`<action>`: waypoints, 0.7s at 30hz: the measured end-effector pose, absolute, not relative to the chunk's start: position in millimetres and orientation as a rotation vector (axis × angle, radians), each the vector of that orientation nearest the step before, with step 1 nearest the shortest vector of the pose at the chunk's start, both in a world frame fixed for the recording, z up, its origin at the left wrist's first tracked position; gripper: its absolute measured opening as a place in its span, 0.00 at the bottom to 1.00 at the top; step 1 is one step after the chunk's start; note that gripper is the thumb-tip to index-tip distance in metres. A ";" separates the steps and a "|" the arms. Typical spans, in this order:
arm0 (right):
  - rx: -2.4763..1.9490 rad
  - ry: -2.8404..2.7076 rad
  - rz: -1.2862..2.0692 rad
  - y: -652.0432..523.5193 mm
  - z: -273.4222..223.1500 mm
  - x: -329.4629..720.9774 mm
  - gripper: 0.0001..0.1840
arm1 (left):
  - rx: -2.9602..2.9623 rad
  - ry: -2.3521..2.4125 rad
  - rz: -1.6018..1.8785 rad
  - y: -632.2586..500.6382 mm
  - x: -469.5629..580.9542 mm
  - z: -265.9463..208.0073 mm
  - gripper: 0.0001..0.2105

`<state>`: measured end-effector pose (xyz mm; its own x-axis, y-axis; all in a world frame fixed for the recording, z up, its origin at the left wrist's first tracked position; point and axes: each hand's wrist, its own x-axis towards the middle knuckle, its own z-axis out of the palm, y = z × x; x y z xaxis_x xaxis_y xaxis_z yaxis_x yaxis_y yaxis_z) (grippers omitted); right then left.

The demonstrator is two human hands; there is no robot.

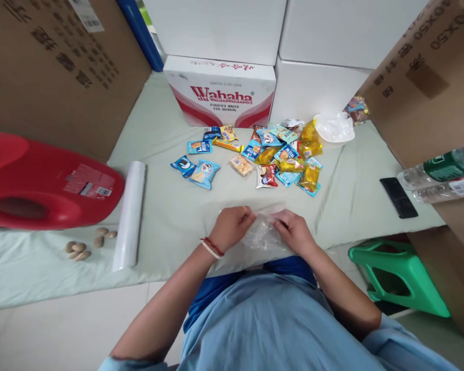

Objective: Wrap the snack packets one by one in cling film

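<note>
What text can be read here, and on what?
"Wahaha ®", on the white-and-red carton.
"PURIFIED WATER FOR DRINKING", same carton.
"40X50", on the right cardboard box.
Too small or blurred: their other print, and that on the left cardboard box, snack packets, red container's label, bottle labels.

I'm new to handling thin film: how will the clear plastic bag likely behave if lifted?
The clear plastic bag will likely flop, since it looks crumpled between the left hand and the right hand. It is probably very light, as the film looks thin and see-through. Its shiny creases suggest it may be somewhat slippery.
</note>
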<state>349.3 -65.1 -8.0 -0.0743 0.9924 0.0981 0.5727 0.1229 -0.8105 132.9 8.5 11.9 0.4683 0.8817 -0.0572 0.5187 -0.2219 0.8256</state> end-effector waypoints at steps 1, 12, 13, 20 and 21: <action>-1.524 -1.624 0.854 -64.9 -7.5 355.8 0.12 | 1.764 1.221 0.635 8.9 126.2 6.8 0.21; -1.672 -1.075 1.296 -69.0 -29.8 393.4 0.25 | 1.114 1.595 0.898 -5.9 80.1 -23.6 0.21; -1.691 -1.192 1.222 -68.3 -28.8 393.7 0.24 | 1.145 1.613 0.878 -6.5 81.4 -24.6 0.21; -1.379 -2.018 0.644 -51.0 -5.0 372.3 0.25 | 1.358 1.583 0.655 -7.6 97.8 -19.3 0.28; -1.346 -1.988 0.668 -47.7 -4.9 368.7 0.18 | 1.391 1.575 0.615 -6.6 98.6 -17.8 0.30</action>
